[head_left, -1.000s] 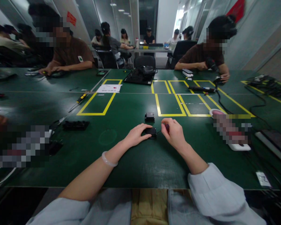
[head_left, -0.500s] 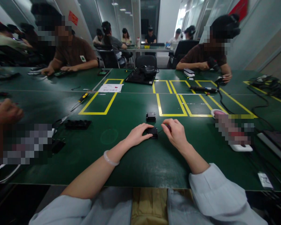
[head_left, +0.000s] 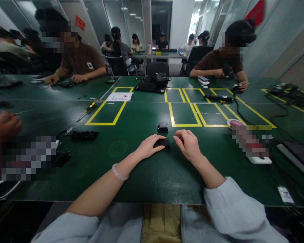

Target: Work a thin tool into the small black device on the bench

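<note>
Fingers and thumb of my left hand [head_left: 150,145] are closed on the near end of a small black box [head_left: 165,144] that sits on the green table. From the right, my right hand [head_left: 189,144] grips a small screwdriver [head_left: 181,138]. Its thin dark shaft points at the box's right side; whether the tip touches is too small to tell. Most of the handle is hidden in my fingers. Just beyond the held box stands a second small black box [head_left: 162,127], untouched.
Left of my arm lie a black slotted part [head_left: 84,135] and a yellow-black screwdriver [head_left: 89,107]. Power strips stand at left and right, the right one a white-ended strip [head_left: 260,160]. Co-workers sit across the table; another person's hand [head_left: 6,124] is at far left.
My hands stay almost in place at the black box, the right one shifting very slightly. At far left, the other person's hand has moved a little, and a thin rod now shows in it.
</note>
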A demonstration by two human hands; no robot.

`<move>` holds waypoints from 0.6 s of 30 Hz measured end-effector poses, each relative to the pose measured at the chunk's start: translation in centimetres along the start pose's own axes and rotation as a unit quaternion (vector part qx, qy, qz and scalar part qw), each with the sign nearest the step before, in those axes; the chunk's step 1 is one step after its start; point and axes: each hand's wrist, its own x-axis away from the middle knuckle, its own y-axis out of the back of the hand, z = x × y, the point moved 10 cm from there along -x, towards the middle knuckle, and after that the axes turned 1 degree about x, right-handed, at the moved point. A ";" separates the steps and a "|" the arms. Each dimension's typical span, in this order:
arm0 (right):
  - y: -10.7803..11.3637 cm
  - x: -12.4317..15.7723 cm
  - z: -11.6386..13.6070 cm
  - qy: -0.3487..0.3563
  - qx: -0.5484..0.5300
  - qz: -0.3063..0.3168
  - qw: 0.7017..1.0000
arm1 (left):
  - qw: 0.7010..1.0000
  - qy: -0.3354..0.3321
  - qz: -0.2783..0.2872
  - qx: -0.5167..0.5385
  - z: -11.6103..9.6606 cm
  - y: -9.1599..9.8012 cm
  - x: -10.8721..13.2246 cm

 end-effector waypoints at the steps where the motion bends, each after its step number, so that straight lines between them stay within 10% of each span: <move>1: 0.1 0.0 0.1 0.005 0.000 -0.002 1.000 | 1.000 -0.001 0.000 -0.001 0.0 0.0 0.0; 18: 0.6 0.0 0.6 0.014 0.003 -0.011 1.000 | 1.000 0.001 0.005 -0.005 0.0 0.0 -0.1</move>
